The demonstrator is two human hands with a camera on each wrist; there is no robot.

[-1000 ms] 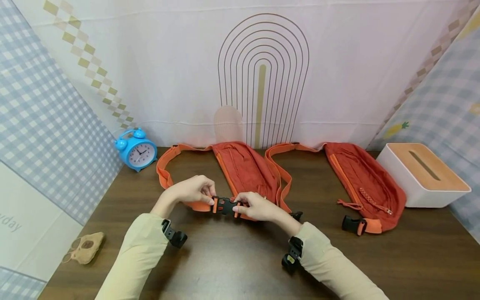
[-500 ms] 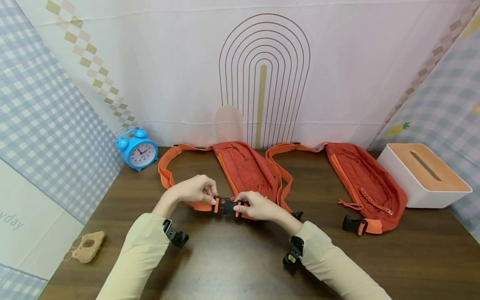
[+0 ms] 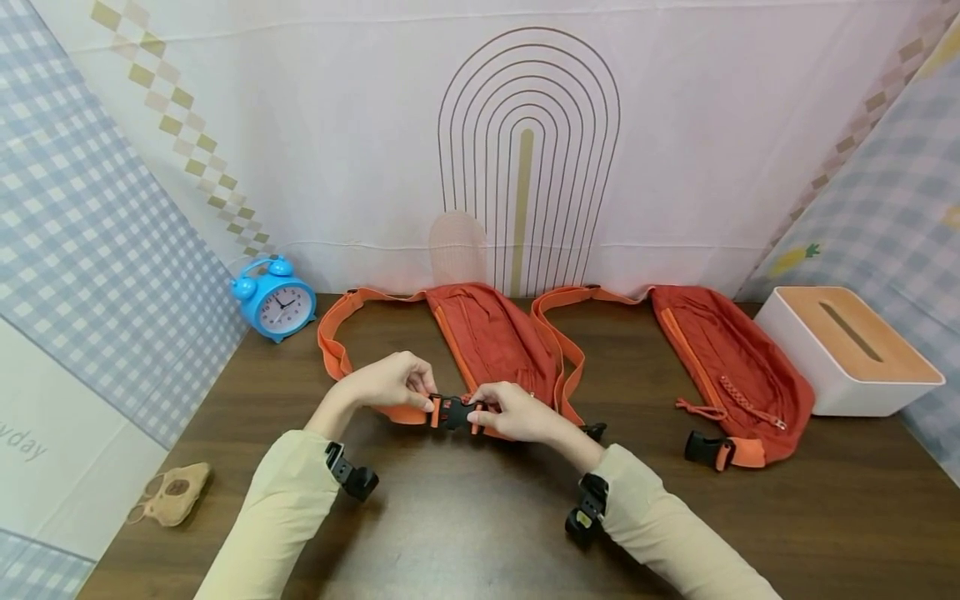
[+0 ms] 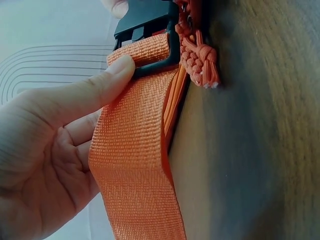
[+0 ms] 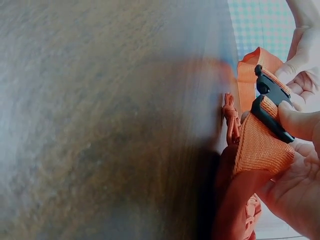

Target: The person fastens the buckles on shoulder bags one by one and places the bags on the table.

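A black side-release buckle (image 3: 454,412) joins the ends of the orange strap (image 4: 132,150) in front of the red waist bag (image 3: 495,337). My left hand (image 3: 393,382) pinches the strap at the buckle's left half, thumb on the webbing bar in the left wrist view. The right hand (image 3: 517,411) pinches the other half, its thumb on the black plastic in the right wrist view. The prongs sit in the socket, with a narrow slot still showing between the halves in the left wrist view. A braided red zipper pull (image 4: 200,60) hangs beside the buckle.
A second red waist bag (image 3: 738,367) lies to the right, its black buckle half (image 3: 703,450) towards the front. Beyond it stands a white tissue box (image 3: 847,350). A blue alarm clock (image 3: 276,300) is at the back left, and a small tan pouch (image 3: 174,495) at the front left.
Both hands keep their pinch on the buckle, which has shifted very slightly to the right in the head view. The bags and other objects stay where they were.
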